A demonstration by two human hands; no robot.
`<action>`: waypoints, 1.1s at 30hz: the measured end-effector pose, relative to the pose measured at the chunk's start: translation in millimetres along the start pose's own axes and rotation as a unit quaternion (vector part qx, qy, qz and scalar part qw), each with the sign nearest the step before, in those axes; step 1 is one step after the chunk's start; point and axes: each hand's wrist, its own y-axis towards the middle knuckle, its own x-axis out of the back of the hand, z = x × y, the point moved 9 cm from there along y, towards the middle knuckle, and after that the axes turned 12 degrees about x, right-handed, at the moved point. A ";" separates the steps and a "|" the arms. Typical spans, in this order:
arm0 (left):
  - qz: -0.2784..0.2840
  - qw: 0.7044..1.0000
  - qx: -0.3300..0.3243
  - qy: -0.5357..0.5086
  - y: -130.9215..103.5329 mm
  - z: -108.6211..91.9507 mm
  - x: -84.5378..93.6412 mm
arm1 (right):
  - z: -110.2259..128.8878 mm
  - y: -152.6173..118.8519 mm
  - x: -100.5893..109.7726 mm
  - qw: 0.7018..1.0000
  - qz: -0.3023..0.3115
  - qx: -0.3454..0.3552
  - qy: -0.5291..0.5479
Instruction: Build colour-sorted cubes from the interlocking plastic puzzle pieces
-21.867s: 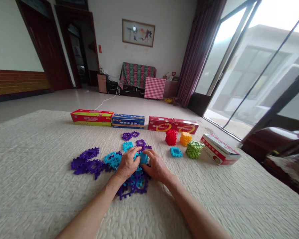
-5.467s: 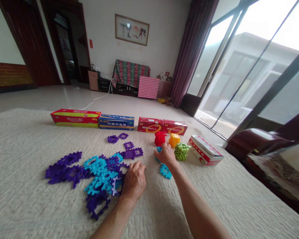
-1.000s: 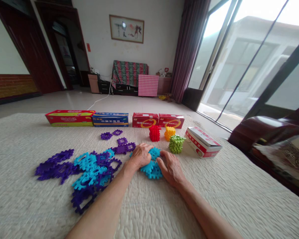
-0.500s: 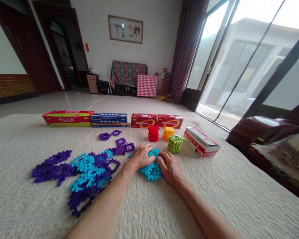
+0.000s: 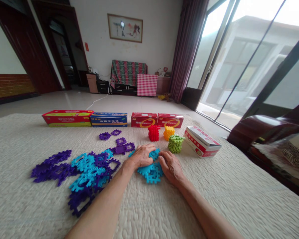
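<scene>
Blue notched plastic pieces [image 5: 153, 174] lie in a small group in front of me. My left hand [image 5: 141, 156] rests over their left side, fingers bent and close together on a blue piece. At their right edge, my right hand [image 5: 171, 166] has its curled fingertips against a blue piece [image 5: 154, 153]. The undersides of both hands are hidden. Purple pieces [image 5: 81, 200] and more blue pieces [image 5: 86, 162] lie in an overlapping pile on the left. Beyond my hands sit a red cube [image 5: 153, 133], a yellow cube [image 5: 168, 133] and a green stack [image 5: 175, 144].
Along the far edge of the textured cloth [image 5: 214, 196] stand a red-and-green box [image 5: 68, 119], a blue box [image 5: 109, 120] and two red boxes [image 5: 144, 120] [image 5: 170, 120]. A white-and-red box [image 5: 202, 142] lies at the right. A wooden armrest [image 5: 249, 127] is farther right.
The lower blue pieces have shifted slightly toward me and spread a little. Both hands stay in nearly the same place over the group.
</scene>
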 end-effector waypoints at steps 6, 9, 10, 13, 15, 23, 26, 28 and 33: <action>-0.052 0.997 -0.007 -0.051 1.1 -1.1 11.2 | -11.9 -1.9 9.3 0.996 -0.076 -0.037 0.034; -0.079 0.996 0.001 -0.042 1.6 -2.3 14.0 | -17.0 -2.4 9.3 0.994 -0.085 -0.052 0.040; -0.083 0.996 0.004 -0.034 1.8 -3.1 13.6 | -17.1 -2.1 8.1 0.995 -0.079 -0.052 0.041; -0.081 0.997 0.006 -0.005 2.0 -6.9 11.7 | -15.9 -1.4 5.9 0.995 -0.067 -0.050 0.045; -0.089 0.996 0.008 0.004 1.6 -6.6 15.0 | -15.1 -1.3 5.8 0.996 -0.066 -0.049 0.045; -0.060 0.993 0.089 0.043 -4.2 30.0 22.2 | -11.6 -0.2 5.6 0.998 -0.052 -0.029 0.038; -0.051 0.991 0.104 0.073 -10.9 33.8 22.6 | -12.7 -0.1 6.0 0.998 -0.048 -0.036 0.037; -0.055 0.987 0.122 0.092 -16.4 36.9 27.1 | -12.5 0.1 6.3 0.998 -0.047 -0.035 0.038; -0.108 0.968 0.170 0.149 -38.8 48.0 51.4 | -9.0 -0.6 5.9 0.998 -0.041 -0.019 0.036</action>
